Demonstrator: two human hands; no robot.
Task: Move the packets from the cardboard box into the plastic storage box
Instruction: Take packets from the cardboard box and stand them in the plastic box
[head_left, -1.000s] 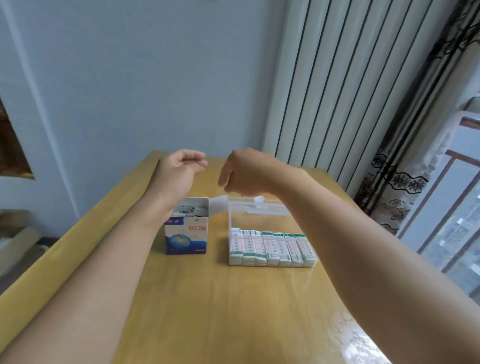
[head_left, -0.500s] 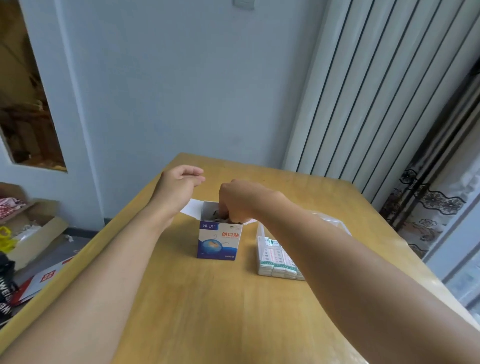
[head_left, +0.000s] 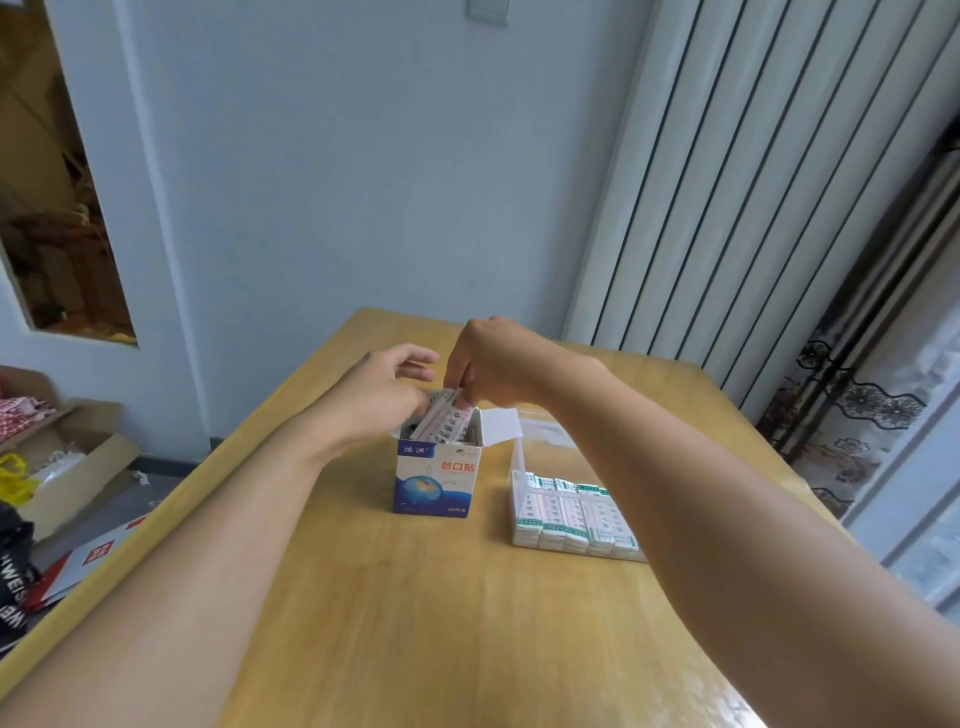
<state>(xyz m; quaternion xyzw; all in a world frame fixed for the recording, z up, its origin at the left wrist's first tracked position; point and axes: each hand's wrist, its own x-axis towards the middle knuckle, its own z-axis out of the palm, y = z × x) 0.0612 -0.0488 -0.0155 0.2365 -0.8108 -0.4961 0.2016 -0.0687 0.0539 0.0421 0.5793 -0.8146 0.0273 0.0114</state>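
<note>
Two bare hands meet over the small cardboard box (head_left: 435, 480) in the head view. The right hand (head_left: 496, 366) pinches a little bunch of packets (head_left: 447, 418) with its fingers (head_left: 457, 375) pointing down. The bunch sticks up out of the open top of the box and leans to one side. How many packets are in the bunch I cannot tell, because they are pressed close together. The left hand (head_left: 387, 392) is right beside them, with its fingers loosely curled and a bit apart. It sits just at the box top, but I cannot tell if it grips the packets or the box.

One cardboard box stands upright on the wooden table (head_left: 415, 623). It is blue and white with red letters, and its white flap (head_left: 500, 426) hangs open to the right side.

One clear plastic storage box (head_left: 545, 452) stands near it, a little to the right, not touching it. Inside, one row of white and green packet stacks (head_left: 571, 519) lies along the near side. About five stacks show before the right arm hides the rest. The far part of the plastic box looks bare.

Down on the floor at the left sits one open brown carton (head_left: 67, 467).
</note>
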